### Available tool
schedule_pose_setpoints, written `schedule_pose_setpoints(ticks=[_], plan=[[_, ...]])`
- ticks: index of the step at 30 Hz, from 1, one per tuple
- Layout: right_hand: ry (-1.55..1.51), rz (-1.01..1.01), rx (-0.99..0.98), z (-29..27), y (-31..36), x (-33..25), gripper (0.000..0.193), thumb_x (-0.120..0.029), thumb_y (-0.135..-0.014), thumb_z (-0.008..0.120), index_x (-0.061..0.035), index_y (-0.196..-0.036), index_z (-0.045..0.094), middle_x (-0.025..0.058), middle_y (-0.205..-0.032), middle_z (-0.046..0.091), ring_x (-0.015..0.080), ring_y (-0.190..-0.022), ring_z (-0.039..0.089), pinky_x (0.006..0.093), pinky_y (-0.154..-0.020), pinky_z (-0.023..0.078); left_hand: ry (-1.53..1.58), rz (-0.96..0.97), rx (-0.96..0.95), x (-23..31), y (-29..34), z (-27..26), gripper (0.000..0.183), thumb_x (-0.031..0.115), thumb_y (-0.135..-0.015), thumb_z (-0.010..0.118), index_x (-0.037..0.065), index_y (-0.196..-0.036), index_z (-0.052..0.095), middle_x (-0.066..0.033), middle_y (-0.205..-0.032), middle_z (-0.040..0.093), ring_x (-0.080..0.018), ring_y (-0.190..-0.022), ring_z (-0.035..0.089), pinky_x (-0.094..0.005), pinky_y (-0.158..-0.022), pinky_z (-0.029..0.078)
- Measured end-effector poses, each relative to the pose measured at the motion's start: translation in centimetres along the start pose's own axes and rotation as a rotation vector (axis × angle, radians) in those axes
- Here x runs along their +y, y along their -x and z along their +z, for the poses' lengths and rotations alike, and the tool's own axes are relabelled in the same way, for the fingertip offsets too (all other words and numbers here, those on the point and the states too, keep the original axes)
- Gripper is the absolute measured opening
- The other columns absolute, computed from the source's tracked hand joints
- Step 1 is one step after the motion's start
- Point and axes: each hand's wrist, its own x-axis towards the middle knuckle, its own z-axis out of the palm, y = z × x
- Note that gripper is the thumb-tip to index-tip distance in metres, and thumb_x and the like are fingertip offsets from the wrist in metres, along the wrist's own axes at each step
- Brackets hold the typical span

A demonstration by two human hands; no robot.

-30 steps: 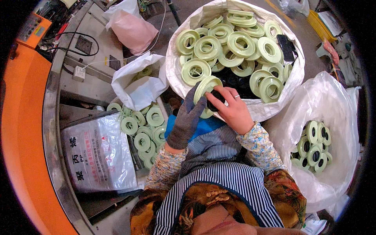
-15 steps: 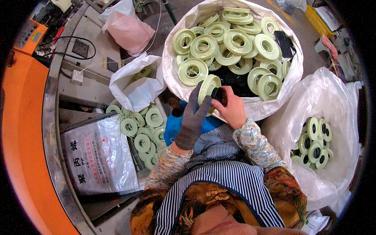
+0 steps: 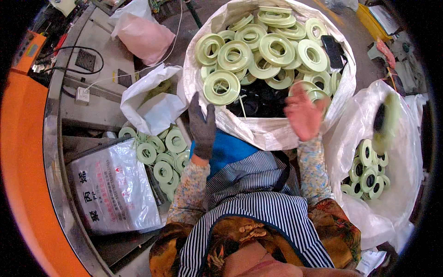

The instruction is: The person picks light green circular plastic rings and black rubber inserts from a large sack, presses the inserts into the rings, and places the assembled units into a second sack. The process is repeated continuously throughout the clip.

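Note:
My left hand (image 3: 202,129), in a dark grey glove, is beside the near left rim of a big white woven sack (image 3: 272,134). It is empty, its fingers stretched upward. My bare right hand (image 3: 303,113) is over the sack's near right edge, fingers spread and slightly blurred, holding nothing. Pale green plastic rings (image 3: 221,87) are heaped in the sack, with black round parts (image 3: 267,100) in a hollow at its near side. To the right, a blurred green ring with a black centre (image 3: 384,122) is in mid-air above a clear plastic bag (image 3: 401,203).
Finished-looking green rings with black centres (image 3: 368,177) lie in the clear bag. At left, more plain green rings (image 3: 163,171) are piled next to a printed silver-white sack (image 3: 120,184) and a small white bag (image 3: 161,111). A phone (image 3: 332,51) rests on the ring heap. An orange machine (image 3: 27,161) stands far left.
The ring with the black part has left my hands and flies toward the clear bag at right. My hands have moved apart, and both have opened.

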Motion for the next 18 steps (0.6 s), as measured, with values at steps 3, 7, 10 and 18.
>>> schedule_pose_setpoints(ticks=[3,7,10,18], plan=[[1.686,0.315,0.418,-7.9,-1.3,1.4,0.034,-0.023,-0.088,0.069,-0.0042,-0.115,0.061,0.0072,-0.101,0.066,0.0188,-0.091,0.062,0.032,-0.077,0.05,-0.246,-0.125,-0.093,-4.4,-3.9,0.8,0.072,0.034,-0.089,0.064,-0.006,-0.141,0.035,-0.0331,-0.129,0.05,-0.042,-0.12,0.052,-0.0432,-0.1,0.044],[2.989,-0.193,0.297,-8.8,-3.7,4.3,0.019,-0.017,-0.08,0.071,-0.0075,-0.096,0.065,0.0086,-0.098,0.062,0.0293,-0.096,0.061,0.037,-0.072,0.055,-0.564,-0.175,-0.202,-4.1,-6.7,1.4,0.082,0.042,-0.083,0.069,-0.006,-0.14,0.037,-0.0315,-0.12,0.058,-0.0446,-0.108,0.06,-0.0461,-0.093,0.048],[3.018,0.153,0.393,-12.1,-5.5,3.7,0.016,-0.012,-0.08,0.066,-0.0071,-0.095,0.064,0.0098,-0.106,0.059,0.03,-0.103,0.058,0.0373,-0.076,0.056,-0.571,-0.23,-0.244,-5.1,-7.0,2.3,0.082,0.042,-0.078,0.075,-0.005,-0.137,0.042,-0.0284,-0.116,0.062,-0.0402,-0.104,0.063,-0.0446,-0.09,0.049],[2.324,-0.487,-0.078,-1.5,-4.1,6.2,0.024,-0.014,-0.072,0.075,-0.0072,-0.088,0.059,0.0185,-0.136,0.049,0.0391,-0.113,0.052,0.0446,-0.095,0.045,0.277,-0.139,-0.162,-0.3,-2.5,0.1,0.038,0.019,-0.093,0.063,-0.005,-0.122,0.054,-0.0152,-0.106,0.064,-0.0213,-0.094,0.063,-0.0321,-0.082,0.052]])
